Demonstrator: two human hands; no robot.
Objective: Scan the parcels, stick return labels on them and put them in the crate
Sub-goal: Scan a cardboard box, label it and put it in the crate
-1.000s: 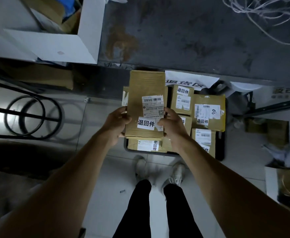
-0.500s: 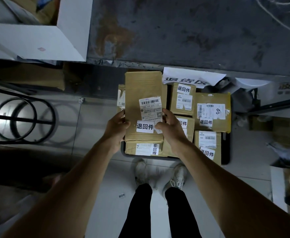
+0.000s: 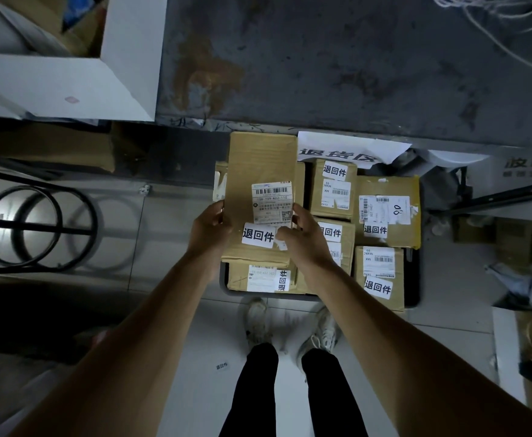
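Between the left hand (image 3: 209, 227) and right hand (image 3: 302, 236), a long parcel (image 3: 260, 171) is gripped by its near end, above the crate (image 3: 414, 272). Its long axis runs straight away from the person, label up.

Black rings (image 3: 37, 227), white cables (image 3: 507, 29)

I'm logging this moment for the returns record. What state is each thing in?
Long parcel: held above the crate, return label stuck on.
Left hand: grips the parcel's left edge.
Right hand: grips its right edge.
Crate: nearly full of labelled parcels.
Numbered parcel: lying flat in the crate, labelled.
White box: open.
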